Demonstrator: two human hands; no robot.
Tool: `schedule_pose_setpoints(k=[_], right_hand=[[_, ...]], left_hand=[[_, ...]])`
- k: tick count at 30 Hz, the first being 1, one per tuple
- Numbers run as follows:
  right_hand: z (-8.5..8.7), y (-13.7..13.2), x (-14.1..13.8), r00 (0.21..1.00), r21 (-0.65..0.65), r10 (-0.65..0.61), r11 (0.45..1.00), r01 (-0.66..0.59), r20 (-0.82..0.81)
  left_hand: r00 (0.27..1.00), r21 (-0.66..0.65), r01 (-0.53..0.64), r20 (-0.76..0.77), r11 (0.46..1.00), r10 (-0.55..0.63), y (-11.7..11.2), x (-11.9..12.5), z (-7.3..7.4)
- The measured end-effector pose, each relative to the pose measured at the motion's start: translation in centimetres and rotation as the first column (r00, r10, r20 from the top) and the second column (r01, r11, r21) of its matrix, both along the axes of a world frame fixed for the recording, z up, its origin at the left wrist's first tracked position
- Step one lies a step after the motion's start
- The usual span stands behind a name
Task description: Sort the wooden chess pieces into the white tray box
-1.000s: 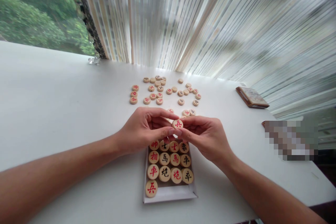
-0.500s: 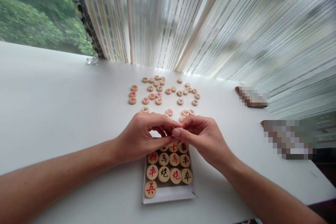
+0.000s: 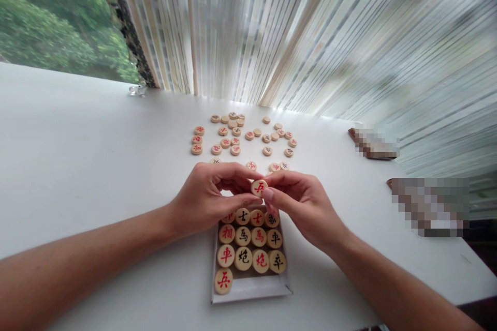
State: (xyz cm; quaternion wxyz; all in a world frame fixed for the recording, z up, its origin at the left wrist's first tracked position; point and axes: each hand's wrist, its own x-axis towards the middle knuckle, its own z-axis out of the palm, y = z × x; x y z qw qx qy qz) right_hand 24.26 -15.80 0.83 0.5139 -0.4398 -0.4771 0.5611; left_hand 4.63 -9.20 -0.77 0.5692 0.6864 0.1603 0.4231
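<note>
My left hand [image 3: 212,197] and my right hand [image 3: 301,201] meet above the far end of a shallow white box [image 3: 252,288]. Between their fingertips both pinch one round wooden chess piece [image 3: 259,187] with a red character facing me. The box holds rows of similar round pieces [image 3: 250,247] with red and black characters, lying flat; its near strip is bare except for one red piece at the left corner [image 3: 224,280]. My hands hide the box's far rows.
Several loose wooden pieces [image 3: 240,137] lie scattered on the white table [image 3: 97,165] beyond my hands. A brown flat object [image 3: 375,144] and a blurred patch [image 3: 429,206] sit at the right. Striped curtains and a window stand behind the table.
Half a second ago the piece was hidden inside my closed fingers; now it shows face up between both hands' fingertips, as it did a second ago.
</note>
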Motion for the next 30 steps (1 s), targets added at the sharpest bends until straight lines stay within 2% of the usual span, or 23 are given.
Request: schedule_pose_setpoints(k=[4, 8, 15, 22, 30], right_hand=[[0.20, 0.05, -0.34, 0.996, -0.061, 0.014, 0.998, -0.020, -0.091], [0.15, 0.05, -0.40, 0.995, -0.112, -0.009, 0.994, -0.002, -0.099], [0.19, -0.16, -0.28, 0.999, -0.077, -0.010, 0.997, 0.007, -0.039], [0.20, -0.31, -0.15, 0.998, 0.014, 0.002, 1.000, -0.003, 0.060], [-0.08, -0.43, 0.30, 0.961, 0.239, -0.071, 0.971, 0.005, 0.268]], left_hand=[[1.000, -0.003, -0.008, -0.021, 1.000, 0.008, -0.15, -0.03, -0.01], [0.998, 0.056, -0.021, -0.051, 0.998, 0.024, -0.34, -0.01, 0.13], [0.999, 0.121, 0.015, -0.042, 0.993, -0.010, -0.37, -0.04, 0.21], [0.999, 0.079, 0.041, -0.026, 0.996, -0.039, -0.24, -0.02, 0.42], [1.000, 0.007, -0.014, -0.020, 1.000, 0.014, -0.28, 0.06, 0.47]])
